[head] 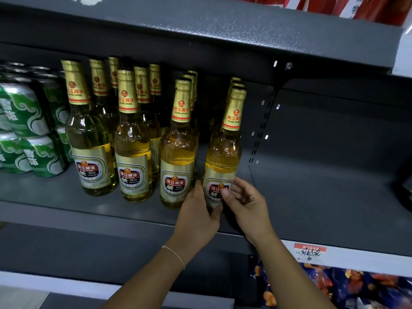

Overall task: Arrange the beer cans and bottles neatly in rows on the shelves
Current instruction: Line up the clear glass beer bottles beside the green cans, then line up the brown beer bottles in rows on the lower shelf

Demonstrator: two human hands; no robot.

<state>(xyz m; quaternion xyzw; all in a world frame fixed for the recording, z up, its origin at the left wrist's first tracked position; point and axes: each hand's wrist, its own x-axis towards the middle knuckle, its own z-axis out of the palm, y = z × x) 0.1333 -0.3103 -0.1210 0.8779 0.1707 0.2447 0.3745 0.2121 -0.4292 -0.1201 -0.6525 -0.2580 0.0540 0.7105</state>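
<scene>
Several clear Pearl River beer bottles with gold foil necks stand in rows on the grey shelf [55, 197]. The rightmost front bottle [224, 152] stands upright near the shelf's front edge. My left hand [197, 216] wraps its base from the left, and my right hand [245, 202] touches its label from the right with thumb and fingers. Another front bottle [177, 152] stands just left of it, close to my left hand. Further bottles line up behind, partly hidden. Green beer cans [24, 130] are stacked two high at the far left.
The shelf's right half [323, 197] is bare grey metal, with a slotted upright [260, 134] behind it. The shelf above [223, 30] hangs low over the bottle tops. A price tag [310, 250] sits on the front rail, with snack bags [356, 288] on the shelf below.
</scene>
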